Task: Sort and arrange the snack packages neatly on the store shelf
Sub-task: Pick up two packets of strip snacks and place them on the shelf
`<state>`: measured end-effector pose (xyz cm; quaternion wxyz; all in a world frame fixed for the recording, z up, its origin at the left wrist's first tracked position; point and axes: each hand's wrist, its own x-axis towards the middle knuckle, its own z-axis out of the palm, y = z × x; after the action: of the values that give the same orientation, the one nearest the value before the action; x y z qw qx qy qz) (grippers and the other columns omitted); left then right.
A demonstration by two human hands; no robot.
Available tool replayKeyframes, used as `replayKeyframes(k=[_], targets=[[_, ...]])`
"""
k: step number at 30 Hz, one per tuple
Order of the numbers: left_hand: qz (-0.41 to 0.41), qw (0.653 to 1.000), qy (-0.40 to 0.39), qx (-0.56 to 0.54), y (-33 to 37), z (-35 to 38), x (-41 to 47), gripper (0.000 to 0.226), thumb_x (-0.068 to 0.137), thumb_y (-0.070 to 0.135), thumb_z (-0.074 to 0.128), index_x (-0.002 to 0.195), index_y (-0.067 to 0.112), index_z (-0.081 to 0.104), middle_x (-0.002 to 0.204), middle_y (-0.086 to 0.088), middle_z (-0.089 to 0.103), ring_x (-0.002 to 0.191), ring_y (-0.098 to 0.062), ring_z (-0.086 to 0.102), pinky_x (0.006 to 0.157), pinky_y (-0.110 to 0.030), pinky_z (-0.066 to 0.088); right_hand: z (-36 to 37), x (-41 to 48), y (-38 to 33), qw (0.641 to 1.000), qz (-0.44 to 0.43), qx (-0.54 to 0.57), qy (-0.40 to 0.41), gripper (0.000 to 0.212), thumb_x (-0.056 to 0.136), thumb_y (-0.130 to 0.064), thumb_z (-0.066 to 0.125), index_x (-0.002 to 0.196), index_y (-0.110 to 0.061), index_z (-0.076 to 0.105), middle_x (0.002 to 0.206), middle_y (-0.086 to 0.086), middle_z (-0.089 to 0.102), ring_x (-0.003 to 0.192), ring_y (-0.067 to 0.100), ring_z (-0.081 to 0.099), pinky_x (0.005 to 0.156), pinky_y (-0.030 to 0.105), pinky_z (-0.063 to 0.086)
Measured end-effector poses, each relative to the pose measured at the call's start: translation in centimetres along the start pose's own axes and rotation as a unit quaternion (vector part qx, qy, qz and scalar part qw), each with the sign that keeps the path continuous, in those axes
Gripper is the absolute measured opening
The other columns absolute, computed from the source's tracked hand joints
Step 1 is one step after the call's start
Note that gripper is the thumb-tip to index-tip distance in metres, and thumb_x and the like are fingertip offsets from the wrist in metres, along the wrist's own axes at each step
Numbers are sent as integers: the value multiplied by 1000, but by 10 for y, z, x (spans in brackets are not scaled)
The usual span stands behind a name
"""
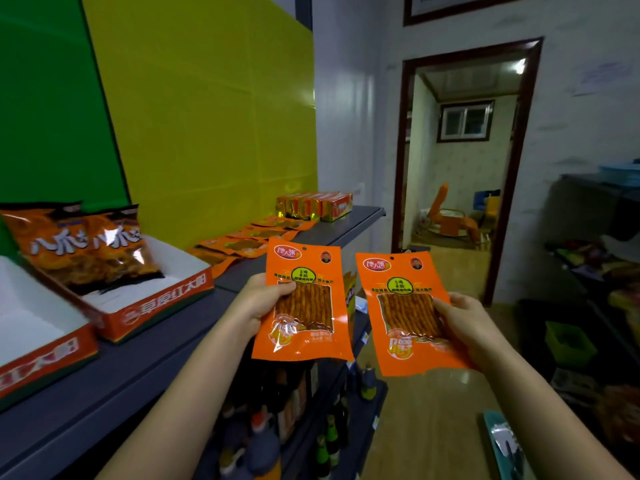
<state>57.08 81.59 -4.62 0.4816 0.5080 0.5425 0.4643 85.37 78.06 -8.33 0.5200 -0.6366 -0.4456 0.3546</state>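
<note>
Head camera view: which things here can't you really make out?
Head view only.
Packets behind the left packet: the front one hides their count.
Small print on the right packet: too small to read.
Flat packets on the shelf: overlapping, blurred, count unclear.
Bottles below: dark, blurred, labels unreadable.
Box: cut off by the left edge.
Goods on the right: too dark and blurred to name.

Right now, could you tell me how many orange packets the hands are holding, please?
2. The left packet in the left hand, the right packet in the right hand; another may hide behind the left packet.
</note>
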Motion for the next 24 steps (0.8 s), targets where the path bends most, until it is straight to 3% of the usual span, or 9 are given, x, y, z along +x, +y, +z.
replayKeyframes(k=[4, 10, 14, 17, 24], targets=[[4, 999, 32, -18, 3, 29, 55, 17, 88, 15, 62, 104, 16, 62, 106, -15, 68, 94, -32, 66, 89, -48, 52, 0, 79, -4, 999, -21, 10, -41, 28, 97, -22, 49, 117, -4, 57, 105, 15, 67, 93, 27, 64, 90, 44, 51], [17, 992, 113, -48, 15, 47, 114, 14, 90, 9, 57, 102, 15, 59, 97, -15, 67, 81, -28, 65, 76, -40, 54, 7, 185, -31, 990, -78, -18, -113, 16, 95, -23, 51, 87, -17, 62, 89, 10, 71, 84, 26, 67, 87, 45, 53], [16, 979, 200, -47, 16, 39, 133, 8, 91, 7, 56, 89, 14, 59, 85, -11, 65, 72, -24, 62, 68, -34, 52, 39, 237, -43, 975, -86, -8, -205, 15, 97, -22, 47, 96, -13, 59, 79, 6, 66, 69, 17, 62, 66, 30, 49], [14, 964, 262, -46, 14, 29, 142, 9, 91, 7, 55, 88, 14, 58, 81, -10, 64, 70, -23, 61, 70, -34, 51, 78, 265, -49, 959, -94, 8, -267, 15, 97, -20, 48, 97, -11, 59, 77, 7, 66, 67, 17, 61, 62, 28, 48], [13, 938, 347, -15, 13, -10, 160, 7, 90, 8, 57, 94, 14, 59, 96, -15, 66, 76, -25, 64, 69, -36, 53, 158, 310, -64, 923, -130, 5, -362, 19, 97, -21, 48, 83, -17, 61, 80, 8, 69, 71, 19, 65, 66, 31, 51]])
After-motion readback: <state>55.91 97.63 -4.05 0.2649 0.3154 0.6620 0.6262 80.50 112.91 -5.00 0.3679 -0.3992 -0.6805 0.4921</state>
